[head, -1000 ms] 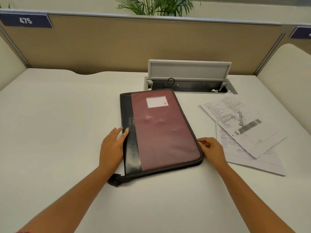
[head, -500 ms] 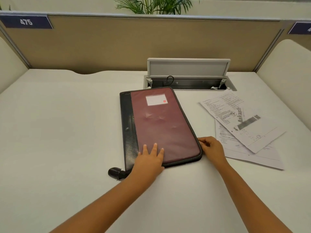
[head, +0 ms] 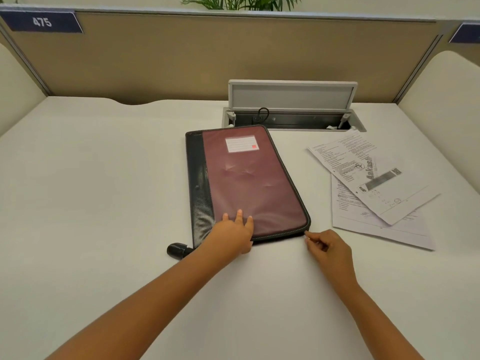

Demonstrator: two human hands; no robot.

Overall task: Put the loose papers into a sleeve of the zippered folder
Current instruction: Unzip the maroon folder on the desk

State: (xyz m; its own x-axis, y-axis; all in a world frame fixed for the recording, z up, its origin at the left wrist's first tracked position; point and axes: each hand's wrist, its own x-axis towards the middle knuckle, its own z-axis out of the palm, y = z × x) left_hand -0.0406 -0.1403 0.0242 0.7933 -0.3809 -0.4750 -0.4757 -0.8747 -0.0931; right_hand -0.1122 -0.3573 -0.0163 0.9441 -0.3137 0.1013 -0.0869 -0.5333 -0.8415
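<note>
zippered folder [head: 249, 183] lay closed, long axis running away from the person, left hand [head: 233, 233] flat on it, right hand [head: 328, 249] pinching at its near corner.

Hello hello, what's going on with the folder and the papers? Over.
Left hand flat on zippered folder, right hand pinching at its near corner. Folder closed. Loose papers waiting on desk, right side. Nothing blocking.

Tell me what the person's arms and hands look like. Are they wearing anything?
Both arms are bare from wrist to the picture's bottom edge: no sleeves show. The left hand and right hand wear no gloves, and no rings, watch or bracelets can be seen. The fingernails look short and plain, though they are too small to tell more.
</note>
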